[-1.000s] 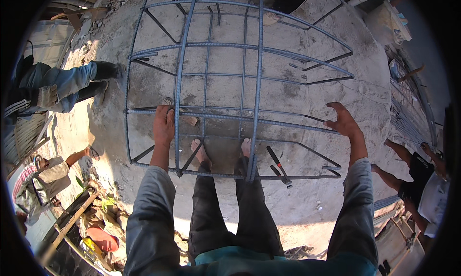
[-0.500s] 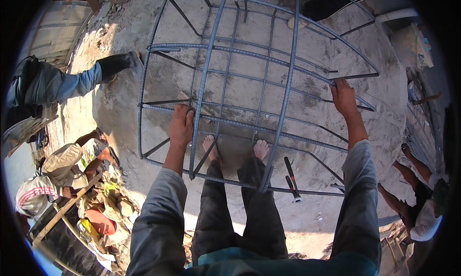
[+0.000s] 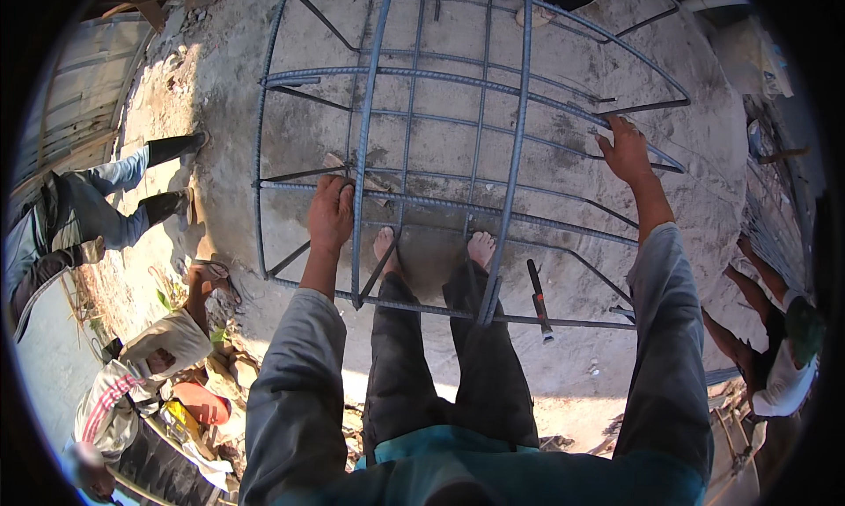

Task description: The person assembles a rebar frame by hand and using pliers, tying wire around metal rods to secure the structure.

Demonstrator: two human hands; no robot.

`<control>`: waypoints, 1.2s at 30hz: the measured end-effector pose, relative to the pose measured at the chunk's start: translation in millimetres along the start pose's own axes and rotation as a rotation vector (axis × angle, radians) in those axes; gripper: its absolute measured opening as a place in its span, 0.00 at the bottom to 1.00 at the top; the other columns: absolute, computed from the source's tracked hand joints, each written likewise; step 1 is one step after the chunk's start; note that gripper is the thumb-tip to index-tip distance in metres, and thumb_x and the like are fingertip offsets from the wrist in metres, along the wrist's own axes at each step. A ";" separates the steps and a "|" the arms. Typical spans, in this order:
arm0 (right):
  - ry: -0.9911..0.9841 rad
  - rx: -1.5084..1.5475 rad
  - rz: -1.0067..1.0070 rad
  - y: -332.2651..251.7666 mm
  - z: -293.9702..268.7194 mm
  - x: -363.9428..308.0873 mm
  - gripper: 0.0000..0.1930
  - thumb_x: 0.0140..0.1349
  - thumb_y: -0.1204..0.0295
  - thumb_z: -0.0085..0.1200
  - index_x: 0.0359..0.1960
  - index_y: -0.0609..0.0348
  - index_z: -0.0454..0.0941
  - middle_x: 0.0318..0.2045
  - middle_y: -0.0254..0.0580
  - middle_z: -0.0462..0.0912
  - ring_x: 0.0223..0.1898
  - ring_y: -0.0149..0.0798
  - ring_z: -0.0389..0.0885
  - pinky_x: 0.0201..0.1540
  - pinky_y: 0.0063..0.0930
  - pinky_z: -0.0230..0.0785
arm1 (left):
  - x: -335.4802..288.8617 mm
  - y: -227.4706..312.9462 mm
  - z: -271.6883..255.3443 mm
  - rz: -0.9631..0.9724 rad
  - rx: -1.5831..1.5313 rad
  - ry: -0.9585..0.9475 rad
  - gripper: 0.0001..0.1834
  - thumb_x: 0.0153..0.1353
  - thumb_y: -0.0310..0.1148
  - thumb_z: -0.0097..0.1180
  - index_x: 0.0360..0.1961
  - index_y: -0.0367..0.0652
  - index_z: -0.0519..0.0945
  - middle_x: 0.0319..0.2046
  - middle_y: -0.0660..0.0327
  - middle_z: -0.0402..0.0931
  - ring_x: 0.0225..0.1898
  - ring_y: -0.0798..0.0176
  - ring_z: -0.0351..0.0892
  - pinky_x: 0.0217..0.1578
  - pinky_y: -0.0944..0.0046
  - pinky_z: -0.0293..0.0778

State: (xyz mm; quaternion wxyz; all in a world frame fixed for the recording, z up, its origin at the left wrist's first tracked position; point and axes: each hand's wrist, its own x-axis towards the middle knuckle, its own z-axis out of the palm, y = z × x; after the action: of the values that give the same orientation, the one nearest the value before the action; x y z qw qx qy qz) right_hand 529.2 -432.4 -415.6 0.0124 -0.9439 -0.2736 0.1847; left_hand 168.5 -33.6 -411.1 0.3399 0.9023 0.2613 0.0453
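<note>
Our left hand (image 3: 330, 214) has its fingers (image 3: 324, 189) curled down over a crosswise bar of the rebar cage (image 3: 475, 145), closed around it near where a long bar crosses. Our right hand (image 3: 627, 150) is out at arm's reach on the cage's right side, fingers (image 3: 616, 126) bent over a bar there; it looks like a hold rather than a flat rest, though how tightly they close we cannot tell.

The cage lies straight ahead of both hands and under them. Its long bars run away from us, from just before our bare feet (image 3: 433, 247) toward the far rim, and the crosswise bars that our fingers grip run left to right. The left hand sits nearer our body and near the cage's middle line; the right is farther out, at the side edge.

Below the cage is the concrete floor (image 3: 695, 207). A hammer (image 3: 539, 300) with a dark handle lies on it just right of our right foot. To our left a person in a striped jacket (image 3: 132, 392) crouches, another in jeans and boots (image 3: 106, 202) stands beyond, and a third person (image 3: 779, 348) is at the right.
</note>
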 end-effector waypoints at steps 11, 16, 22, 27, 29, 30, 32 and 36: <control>-0.224 1.313 -0.019 -255.6 -46.4 -191.7 0.18 0.72 0.67 0.46 0.57 0.66 0.72 0.48 0.48 0.79 0.52 0.37 0.77 0.54 0.30 0.68 | -83.7 90.2 -61.4 -0.754 -1.365 -0.017 0.18 0.71 0.47 0.45 0.38 0.43 0.75 0.25 0.67 0.64 0.23 0.74 0.61 0.21 0.70 0.60; -0.062 1.189 -0.008 -395.3 -23.5 -276.7 0.20 0.70 0.72 0.46 0.61 0.67 0.65 0.44 0.53 0.79 0.44 0.46 0.80 0.49 0.34 0.70 | -141.9 122.7 -61.8 -0.623 -1.685 0.043 0.16 0.70 0.45 0.47 0.37 0.42 0.73 0.28 0.64 0.66 0.30 0.68 0.65 0.31 0.66 0.66; -0.173 1.333 0.180 -411.0 -38.4 -305.1 0.11 0.71 0.69 0.49 0.43 0.63 0.81 0.25 0.36 0.77 0.27 0.27 0.73 0.31 0.24 0.68 | -118.4 75.6 -119.8 -0.579 -1.413 -0.275 0.11 0.70 0.34 0.47 0.33 0.38 0.75 0.31 0.59 0.73 0.32 0.68 0.69 0.33 0.68 0.68; -0.462 1.656 0.327 -411.1 -55.0 -310.6 0.11 0.72 0.69 0.48 0.41 0.63 0.80 0.23 0.27 0.72 0.25 0.21 0.67 0.28 0.20 0.63 | -98.3 71.4 -167.2 -0.466 -1.382 -0.477 0.09 0.68 0.31 0.51 0.35 0.34 0.77 0.34 0.54 0.79 0.27 0.70 0.72 0.29 0.68 0.72; -0.601 1.811 0.381 -407.9 -56.9 -314.3 0.11 0.72 0.68 0.47 0.42 0.63 0.79 0.23 0.27 0.72 0.25 0.22 0.68 0.29 0.20 0.64 | -100.8 69.2 -165.8 -0.536 -1.496 -0.367 0.09 0.67 0.32 0.54 0.35 0.36 0.78 0.35 0.55 0.78 0.26 0.69 0.73 0.28 0.67 0.72; -0.668 1.874 0.390 -405.2 -58.4 -316.0 0.11 0.72 0.68 0.47 0.42 0.63 0.78 0.23 0.28 0.73 0.26 0.23 0.70 0.30 0.21 0.65 | -101.9 69.4 -165.1 -0.572 -1.549 -0.309 0.09 0.66 0.33 0.56 0.35 0.36 0.78 0.35 0.55 0.78 0.26 0.68 0.73 0.27 0.67 0.72; -0.606 1.749 0.272 -402.0 -58.0 -316.4 0.12 0.72 0.68 0.46 0.44 0.63 0.77 0.25 0.32 0.76 0.27 0.26 0.73 0.32 0.24 0.68 | -106.0 77.2 -163.3 -0.610 -1.462 -0.244 0.08 0.66 0.31 0.55 0.36 0.35 0.79 0.34 0.55 0.79 0.26 0.69 0.74 0.27 0.68 0.72; -0.166 1.271 -0.010 -405.6 -51.2 -307.3 0.13 0.71 0.69 0.47 0.49 0.63 0.76 0.31 0.44 0.82 0.31 0.34 0.80 0.37 0.30 0.72 | -121.9 88.7 -148.0 -0.388 -1.093 -0.266 0.07 0.66 0.26 0.53 0.40 0.33 0.79 0.31 0.55 0.80 0.24 0.70 0.74 0.27 0.68 0.73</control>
State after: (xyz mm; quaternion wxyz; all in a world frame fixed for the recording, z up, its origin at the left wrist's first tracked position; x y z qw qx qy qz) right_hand 99.4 -243.7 -212.5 0.5491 -0.7338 -0.1153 0.3831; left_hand 64.5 -63.7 -229.7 0.7870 0.5302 0.3153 -0.0033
